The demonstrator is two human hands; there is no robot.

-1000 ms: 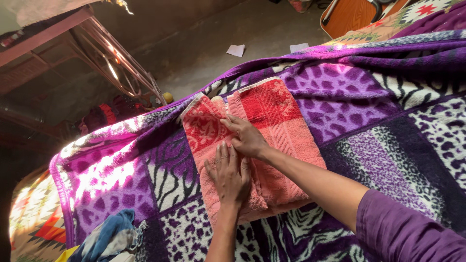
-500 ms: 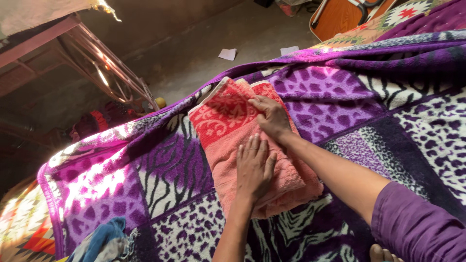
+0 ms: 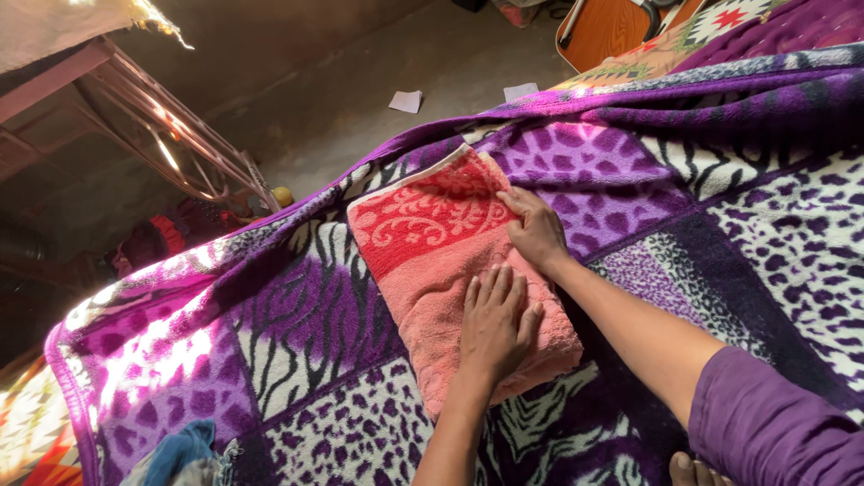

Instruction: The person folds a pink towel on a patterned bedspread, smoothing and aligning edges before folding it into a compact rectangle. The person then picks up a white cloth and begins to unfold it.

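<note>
Both hands (flat) press towel.

one towel, two hands (one blanket)

The towel lies folded on the blanket, with the left hand flat on its near end and the right hand at its right edge. Behind the blanket, two papers lie on the floor, a frame standing to the left.

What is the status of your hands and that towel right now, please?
Left hand flat on the folded pink towel. Right hand at the towel's right edge. Towel lies on the purple patchwork blanket; nothing on top of it.
</note>
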